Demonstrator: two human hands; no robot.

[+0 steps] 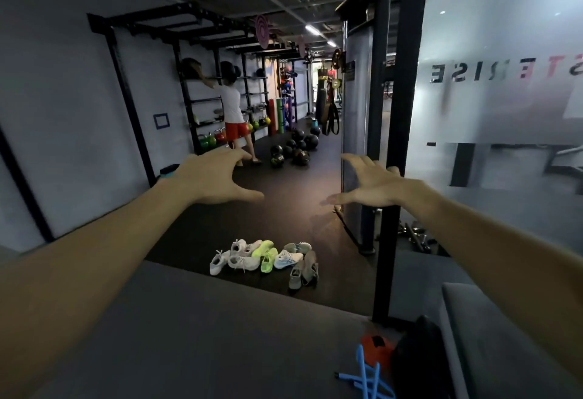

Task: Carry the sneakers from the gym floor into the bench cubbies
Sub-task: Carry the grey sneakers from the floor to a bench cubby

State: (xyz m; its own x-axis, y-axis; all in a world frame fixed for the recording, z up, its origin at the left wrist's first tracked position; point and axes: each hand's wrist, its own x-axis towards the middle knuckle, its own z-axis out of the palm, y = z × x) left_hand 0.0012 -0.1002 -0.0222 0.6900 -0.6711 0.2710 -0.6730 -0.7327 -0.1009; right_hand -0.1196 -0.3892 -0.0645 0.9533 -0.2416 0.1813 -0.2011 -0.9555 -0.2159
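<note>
Gym floor (284,209), dark rubber, seen across a grey padded bench top (195,335) in the foreground; the cubbies are not in view. Sneakers (265,258), a loose heap of white, neon-green, pale-blue and grey-brown shoes, lie on the floor just beyond the bench edge. No shoe is lifted yet. The step in hand appears to be the approach: pairs are best matched by colour first, one pair gripped per trip, so that mates share a cubby. Left hand (211,177) and right hand (372,182) are raised well above the heap, fingers spread wide, thumbs turned inward, empty and touching nothing.
</note>
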